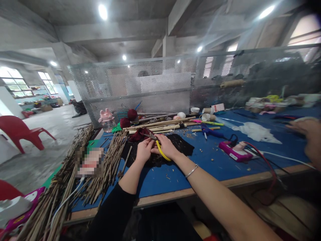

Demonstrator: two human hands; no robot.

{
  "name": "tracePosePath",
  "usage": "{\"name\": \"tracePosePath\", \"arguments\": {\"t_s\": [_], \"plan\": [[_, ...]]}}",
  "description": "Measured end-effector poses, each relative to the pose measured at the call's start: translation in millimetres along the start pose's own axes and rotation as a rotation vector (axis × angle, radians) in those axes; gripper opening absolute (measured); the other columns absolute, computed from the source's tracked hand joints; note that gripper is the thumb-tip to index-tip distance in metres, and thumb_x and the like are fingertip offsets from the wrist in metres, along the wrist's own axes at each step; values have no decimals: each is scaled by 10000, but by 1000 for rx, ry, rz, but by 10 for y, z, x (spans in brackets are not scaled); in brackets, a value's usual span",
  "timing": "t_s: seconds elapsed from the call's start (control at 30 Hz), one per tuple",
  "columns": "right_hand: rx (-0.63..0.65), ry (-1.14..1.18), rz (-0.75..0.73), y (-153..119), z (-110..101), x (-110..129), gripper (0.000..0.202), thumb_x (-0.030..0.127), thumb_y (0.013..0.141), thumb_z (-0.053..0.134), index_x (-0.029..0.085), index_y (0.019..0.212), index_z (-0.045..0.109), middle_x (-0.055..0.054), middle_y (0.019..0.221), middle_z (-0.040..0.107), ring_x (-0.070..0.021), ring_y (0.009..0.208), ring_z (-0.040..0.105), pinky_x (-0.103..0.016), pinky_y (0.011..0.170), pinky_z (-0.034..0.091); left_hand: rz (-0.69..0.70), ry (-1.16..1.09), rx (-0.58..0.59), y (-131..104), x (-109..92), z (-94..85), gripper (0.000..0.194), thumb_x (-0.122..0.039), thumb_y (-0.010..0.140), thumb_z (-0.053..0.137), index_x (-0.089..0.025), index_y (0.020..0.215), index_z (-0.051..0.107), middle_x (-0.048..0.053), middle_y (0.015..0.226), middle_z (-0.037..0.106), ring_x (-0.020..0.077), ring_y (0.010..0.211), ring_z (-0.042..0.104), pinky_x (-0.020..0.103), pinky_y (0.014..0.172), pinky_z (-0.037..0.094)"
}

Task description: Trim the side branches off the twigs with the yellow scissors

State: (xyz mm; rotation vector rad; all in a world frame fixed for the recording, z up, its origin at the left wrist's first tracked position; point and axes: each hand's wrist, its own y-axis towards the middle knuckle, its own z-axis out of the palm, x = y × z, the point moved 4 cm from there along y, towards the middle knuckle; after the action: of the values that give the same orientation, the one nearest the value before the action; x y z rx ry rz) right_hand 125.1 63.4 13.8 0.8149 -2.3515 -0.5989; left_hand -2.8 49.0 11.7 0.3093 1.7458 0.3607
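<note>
My right hand (166, 146) is closed around yellow-handled scissors (161, 151), their blades pointing up and to the left. Close beside it, my left hand (143, 151) has its fingers pinched together near the blades; what they hold is too small to make out. Both hands are over a black cloth (184, 144) strewn with small scraps. Dark red yarn (137, 135) lies just beyond the left hand. A bundle of thin dry twigs (110, 160) rests on the blue table (173, 185) to the left.
Dark red yarn balls (132, 114) and long sticks (160, 127) lie at the back, before a perforated metal screen (135, 87). To the right are a blue glue gun (212, 131), a purple power strip (235, 151) with cables, and another person's hand (304, 129).
</note>
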Motion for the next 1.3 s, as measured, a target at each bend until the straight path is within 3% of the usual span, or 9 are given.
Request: {"name": "tracePosePath", "arguments": {"t_s": [0.17, 0.33, 0.7, 0.93, 1.3], "plan": [[21, 63, 21, -7, -20, 15, 595, 453, 635, 704, 185, 1125, 499, -93, 1013, 564, -218, 919, 550, -324, 787, 421, 25, 8, 1, -19, -4, 10, 287, -302, 792, 502, -127, 923, 688, 80, 956, 689, 196, 865, 617, 282, 810, 443], [64, 141, 104, -29, -6, 29, 468, 417, 664, 688, 222, 1056, 521, -35, 919, 600, -170, 801, 596, -257, 698, 423, 44, 103, -31, -26, 17, -9, 298, -306, 800, 476, -120, 901, 686, 72, 850, 699, 180, 761, 613, 269, 751, 449], [77, 134, 122, -45, -39, 72, 381, 438, 676, 655, 228, 973, 542, -25, 815, 653, -168, 715, 609, -221, 602, 399, 54, 63, -41, -42, 36, -23, 300, -333, 810, 459, -130, 866, 672, 43, 740, 675, 144, 664, 582, 226, 658, 437], [111, 86, 181, -58, -28, 70, 326, 442, 716, 610, 245, 972, 565, -17, 743, 660, -166, 652, 611, -214, 577, 389, -33, -41, 9, -51, 65, -19, 303, -398, 789, 465, -135, 732, 604, 1, 591, 577, 85, 428, 460, 193, 424, 372], [105, -70, 131, -74, -23, 69, 379, 472, 736, 583, 242, 1029, 513, -29, 839, 654, -181, 755, 616, -219, 600, 363, -18, 23, 17, -58, 54, -45, 314, -408, 776, 479, -136, 683, 606, 3, 593, 575, 79, 437, 460, 184, 413, 372]]}}
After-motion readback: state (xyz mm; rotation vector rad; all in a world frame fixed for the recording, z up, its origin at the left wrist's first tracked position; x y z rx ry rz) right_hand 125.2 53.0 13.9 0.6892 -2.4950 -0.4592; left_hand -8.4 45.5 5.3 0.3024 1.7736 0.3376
